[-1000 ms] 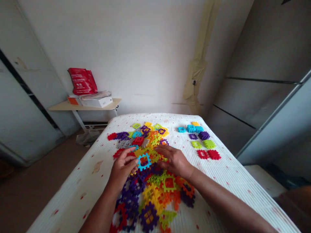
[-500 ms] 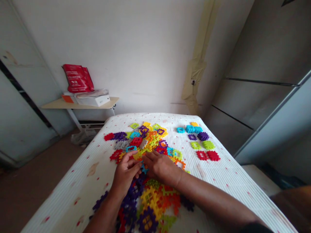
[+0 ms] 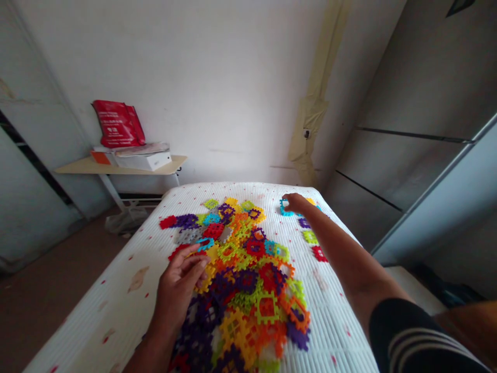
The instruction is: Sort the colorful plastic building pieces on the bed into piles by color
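My right hand (image 3: 298, 202) is stretched to the far right of the bed-like surface, its fingers closed on a light blue square interlocking piece (image 3: 284, 212). Whether another blue piece lies under that one, I cannot tell. My left hand (image 3: 180, 274) hovers at the left edge of the mixed pile of interlocking pieces (image 3: 267, 308), fingers loosely curled and thumb apart from them, with nothing seen in it. Just beyond its fingertips lies another light blue piece (image 3: 205, 244). My right forearm covers part of the sorted pieces.
On the right lie sorted lime green (image 3: 310, 237), purple (image 3: 304, 223) and red (image 3: 319, 253) pieces. White patterned cloth (image 3: 132, 305) covers the surface. A small table (image 3: 83, 166) with boxes and a red bag (image 3: 118, 124) stands back left; a grey cabinet (image 3: 407, 129) is at right.
My right hand has left the middle of the pile and moved far right to the blue pieces. My left hand has drawn back slightly left. More of the pile shows now.
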`<state>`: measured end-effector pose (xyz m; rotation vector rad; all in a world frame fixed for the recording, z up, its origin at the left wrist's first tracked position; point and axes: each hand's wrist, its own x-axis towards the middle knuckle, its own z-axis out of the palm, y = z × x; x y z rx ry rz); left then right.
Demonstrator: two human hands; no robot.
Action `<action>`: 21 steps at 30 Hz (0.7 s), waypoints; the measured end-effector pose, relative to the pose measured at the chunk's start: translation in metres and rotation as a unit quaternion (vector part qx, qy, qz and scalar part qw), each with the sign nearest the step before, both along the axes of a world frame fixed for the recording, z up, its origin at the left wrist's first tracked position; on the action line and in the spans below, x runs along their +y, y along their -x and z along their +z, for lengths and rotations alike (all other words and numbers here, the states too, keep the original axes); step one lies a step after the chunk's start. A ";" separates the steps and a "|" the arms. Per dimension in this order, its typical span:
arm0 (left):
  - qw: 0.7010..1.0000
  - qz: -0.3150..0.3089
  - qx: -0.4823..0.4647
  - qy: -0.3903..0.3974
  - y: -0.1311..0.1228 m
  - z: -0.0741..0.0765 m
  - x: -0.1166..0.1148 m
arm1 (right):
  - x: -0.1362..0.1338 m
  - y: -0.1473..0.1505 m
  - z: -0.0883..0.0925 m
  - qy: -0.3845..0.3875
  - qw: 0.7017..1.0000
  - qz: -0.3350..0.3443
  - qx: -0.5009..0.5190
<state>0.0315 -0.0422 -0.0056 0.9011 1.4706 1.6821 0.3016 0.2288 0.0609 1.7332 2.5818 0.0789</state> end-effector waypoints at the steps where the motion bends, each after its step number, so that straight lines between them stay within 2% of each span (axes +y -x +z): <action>1: 1.000 0.000 0.003 0.004 0.001 -0.001 0.000 | 0.005 -0.002 -0.003 0.013 1.000 -0.007 -0.006; 7: 0.999 -0.003 0.019 0.026 0.003 -0.003 0.001 | 0.017 0.004 -0.018 0.101 0.993 -0.037 -0.037; 15: 0.999 0.007 0.023 0.023 0.001 0.003 0.001 | 0.022 0.015 -0.029 0.144 0.985 -0.050 -0.077; 18: 0.999 0.025 0.027 0.008 0.006 0.004 0.002 | 0.021 0.018 -0.033 0.142 0.985 -0.041 -0.083; 21: 0.994 0.075 0.073 0.003 0.018 0.002 0.003 | 0.019 0.018 -0.034 0.137 0.987 -0.032 -0.082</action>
